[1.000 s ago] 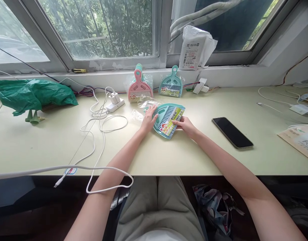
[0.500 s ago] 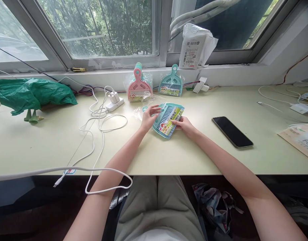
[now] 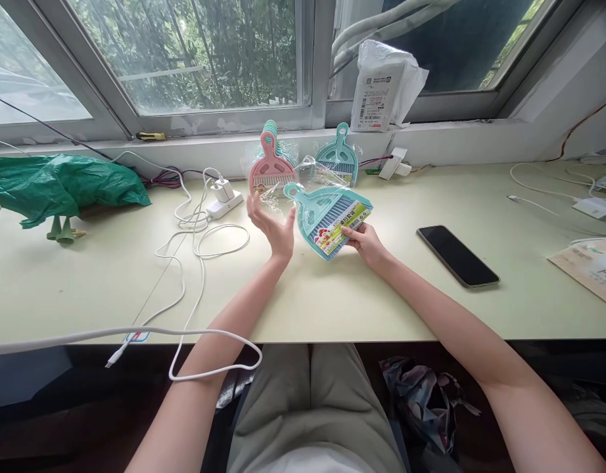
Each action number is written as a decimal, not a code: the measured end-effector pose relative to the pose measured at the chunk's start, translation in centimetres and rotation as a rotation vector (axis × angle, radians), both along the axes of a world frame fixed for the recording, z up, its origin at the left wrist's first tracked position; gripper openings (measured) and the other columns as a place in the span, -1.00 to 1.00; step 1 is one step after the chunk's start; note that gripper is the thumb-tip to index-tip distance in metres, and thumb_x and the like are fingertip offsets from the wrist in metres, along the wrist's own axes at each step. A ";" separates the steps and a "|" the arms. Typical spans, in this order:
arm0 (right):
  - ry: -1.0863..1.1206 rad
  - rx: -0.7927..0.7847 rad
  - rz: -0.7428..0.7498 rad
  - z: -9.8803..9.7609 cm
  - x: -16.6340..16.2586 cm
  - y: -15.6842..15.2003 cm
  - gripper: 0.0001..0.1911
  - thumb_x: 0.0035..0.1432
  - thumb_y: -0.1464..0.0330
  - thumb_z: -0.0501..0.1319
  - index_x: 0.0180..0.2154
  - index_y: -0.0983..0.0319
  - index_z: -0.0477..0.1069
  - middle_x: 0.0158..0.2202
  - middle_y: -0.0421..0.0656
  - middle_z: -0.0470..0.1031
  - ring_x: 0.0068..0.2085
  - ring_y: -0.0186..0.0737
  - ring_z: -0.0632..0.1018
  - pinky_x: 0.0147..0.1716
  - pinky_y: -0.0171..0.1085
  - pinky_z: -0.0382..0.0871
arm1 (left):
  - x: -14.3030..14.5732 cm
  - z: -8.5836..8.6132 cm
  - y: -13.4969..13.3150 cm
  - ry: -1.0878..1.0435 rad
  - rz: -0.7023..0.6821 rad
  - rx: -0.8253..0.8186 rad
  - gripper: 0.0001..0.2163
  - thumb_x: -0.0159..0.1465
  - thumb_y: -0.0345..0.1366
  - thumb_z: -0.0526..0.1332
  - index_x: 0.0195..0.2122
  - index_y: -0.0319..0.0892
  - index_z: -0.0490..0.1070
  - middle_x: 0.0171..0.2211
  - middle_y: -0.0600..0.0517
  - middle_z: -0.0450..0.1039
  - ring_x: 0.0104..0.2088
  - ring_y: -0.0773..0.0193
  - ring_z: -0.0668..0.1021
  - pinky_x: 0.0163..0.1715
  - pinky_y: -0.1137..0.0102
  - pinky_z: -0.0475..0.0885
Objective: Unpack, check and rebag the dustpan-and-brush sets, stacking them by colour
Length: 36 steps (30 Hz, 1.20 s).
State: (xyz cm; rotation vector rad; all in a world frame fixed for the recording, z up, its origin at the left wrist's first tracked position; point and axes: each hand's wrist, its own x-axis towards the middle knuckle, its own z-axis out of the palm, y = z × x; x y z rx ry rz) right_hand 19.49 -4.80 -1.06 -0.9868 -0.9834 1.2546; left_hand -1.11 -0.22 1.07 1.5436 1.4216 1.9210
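Observation:
My right hand (image 3: 368, 247) grips the lower right edge of a teal dustpan-and-brush set (image 3: 319, 209), thumb on its printed label. The set is tilted, with its ringed handle toward the upper left and the blue-bristled brush nested in the pan. Left of it, my left hand (image 3: 274, 231) is open, thumb and fingers apart. Crinkled clear plastic wrap (image 3: 274, 197) lies around its fingertips and behind the handle. Behind that hand stands a stack of dustpan sets with a pink one (image 3: 269, 164) in front. Another teal set (image 3: 338, 155) leans against the wall.
A black phone (image 3: 458, 256) lies to the right. White cables (image 3: 202, 263) and a power strip (image 3: 225, 205) spread over the left side. A green plastic bag (image 3: 66, 184) sits far left. On the sill are a wrapped white box (image 3: 376, 98) and a yellow-black cutter (image 3: 150, 136).
My left hand has moved left, off the dustpan set, and its fingers have spread. My right hand has raised the set slightly, baring its handle. Clear plastic now shows above it.

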 end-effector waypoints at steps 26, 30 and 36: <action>0.011 -0.023 -0.084 0.0 0.1 0.2 -0.62 -0.07 0.26 0.46 -0.20 0.23 0.46 -0.05 -0.06 0.59 -0.03 -0.03 0.60 -0.01 -0.03 0.55 | 1.2 -1.1 -0.2 -0.386 -1.113 -0.540 -0.56 0.22 -0.12 0.29 0.11 -0.03 0.34 0.06 -0.02 0.49 0.09 0.06 0.51 0.13 0.08 0.41; 0.014 -0.038 -0.081 0.2 0.3 0.3 -0.62 -0.09 0.27 0.48 -0.22 0.24 0.47 -0.04 -0.06 0.59 -0.01 -0.02 0.59 0.02 -0.02 0.53 | 1.3 -1.3 -0.3 -0.379 -1.122 -0.557 -0.53 0.20 -0.12 0.31 0.13 0.00 0.33 0.08 -0.02 0.47 0.11 0.05 0.50 0.11 0.09 0.43; 0.017 -0.111 -0.043 0.6 1.0 0.3 -0.67 -0.10 0.32 0.49 -0.26 0.25 0.51 -0.08 -0.04 0.61 -0.02 -0.01 0.60 0.05 0.00 0.51 | 1.4 -1.8 -0.3 -0.352 -1.141 -0.589 -0.50 0.15 -0.09 0.35 0.10 -0.04 0.34 0.08 -0.04 0.47 0.12 0.02 0.49 0.11 0.08 0.43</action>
